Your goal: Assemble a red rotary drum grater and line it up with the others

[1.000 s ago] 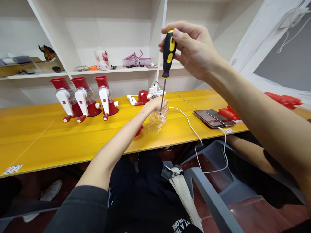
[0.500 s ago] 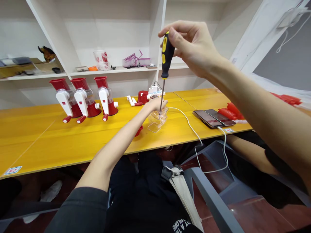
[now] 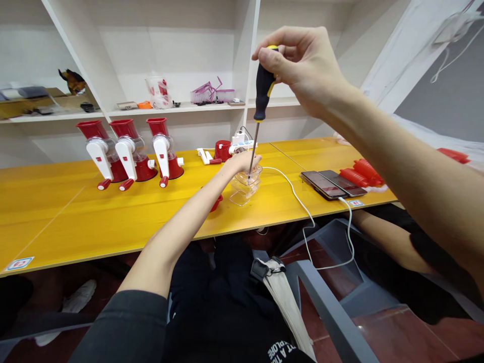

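Observation:
My right hand [image 3: 298, 58] is closed round the top of a black-and-yellow screwdriver [image 3: 264, 88], which stands almost upright. Its metal shaft runs down past the fingers of my left hand [image 3: 244, 162] into a clear plastic housing [image 3: 245, 189] on the yellow table. My left hand grips the upper back of that housing; some of its fingers are hidden. The screwdriver's tip shows only faintly through the clear plastic. Just left of the housing, partly behind my left forearm, lies a small red part [image 3: 216, 203].
Three red-and-white rotary graters [image 3: 162, 151] stand at the left. Behind my hands are a red base [image 3: 223, 150], a white crank handle [image 3: 206, 157] and a power strip [image 3: 242, 146]. Phones [image 3: 333, 184] with a white cable and red parts [image 3: 361, 173] lie rightward. A person's arm [image 3: 389, 237] is at right.
The screwdriver handle has turned, its yellow patches moving from the left side to the right. My right hand has shifted slightly up and right. My left hand and the housing stay put.

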Demonstrator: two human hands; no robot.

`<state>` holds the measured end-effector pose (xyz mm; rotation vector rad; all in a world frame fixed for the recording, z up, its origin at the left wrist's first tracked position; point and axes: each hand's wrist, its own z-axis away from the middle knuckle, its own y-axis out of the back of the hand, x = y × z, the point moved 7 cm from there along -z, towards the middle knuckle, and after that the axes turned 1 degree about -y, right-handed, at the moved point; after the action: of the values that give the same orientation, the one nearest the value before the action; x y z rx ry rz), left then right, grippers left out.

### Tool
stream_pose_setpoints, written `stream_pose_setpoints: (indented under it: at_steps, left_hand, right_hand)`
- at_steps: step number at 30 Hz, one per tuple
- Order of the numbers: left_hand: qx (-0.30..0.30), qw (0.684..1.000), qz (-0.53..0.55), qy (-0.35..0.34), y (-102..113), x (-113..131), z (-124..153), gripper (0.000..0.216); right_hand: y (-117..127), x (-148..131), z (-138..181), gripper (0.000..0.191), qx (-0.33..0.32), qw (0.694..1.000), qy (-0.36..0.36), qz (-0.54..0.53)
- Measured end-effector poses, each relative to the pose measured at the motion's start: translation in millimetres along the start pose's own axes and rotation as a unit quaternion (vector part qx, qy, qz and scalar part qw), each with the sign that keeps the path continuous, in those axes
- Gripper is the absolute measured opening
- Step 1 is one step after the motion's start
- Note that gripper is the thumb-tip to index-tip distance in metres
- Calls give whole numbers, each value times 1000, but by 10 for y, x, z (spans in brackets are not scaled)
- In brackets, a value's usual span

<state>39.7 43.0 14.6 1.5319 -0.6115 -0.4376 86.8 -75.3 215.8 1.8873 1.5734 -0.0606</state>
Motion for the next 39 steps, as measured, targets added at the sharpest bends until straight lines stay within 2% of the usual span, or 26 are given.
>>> stream_pose_setpoints:
  at_steps: [5, 13, 16, 21, 23, 31, 33, 37, 39]
  left_hand:
    - [-6, 1000, -11, -7, 25, 34, 53, 39]
    - [-2, 1000, 12, 12, -10, -26, 4, 40]
    - [-2, 999, 25, 22, -14, -32, -4, 45]
    - [-2, 999, 28, 32, 30, 1, 42, 48]
    - [-2, 999, 26, 31, 53, 20, 68, 48]
    - [7, 998, 39, 38, 43, 3, 68, 47]
    - [8, 998, 43, 38, 32, -4, 60, 47]
    - [12, 998, 45, 38, 31, -5, 59, 46]
    - [16, 998, 44, 40, 40, -5, 58, 47]
  right_hand:
    - [-5, -53, 35, 25, 10, 1000, -17, 15]
    - [-28, 46, 105, 7, -8, 995, -32, -93]
    - [-43, 89, 85, 6, 5, 995, -7, -98]
    - [-38, 78, 64, 23, 74, 993, 19, -88]
    - [-27, 52, 73, 23, 83, 992, 18, -92]
    - [-1, 38, 110, 18, -35, 988, -24, -149]
    - [14, 40, 102, 17, -19, 992, -9, -127]
    - [28, 22, 84, 26, 62, 994, 39, -85]
    - [5, 7, 85, 27, 81, 992, 52, -77]
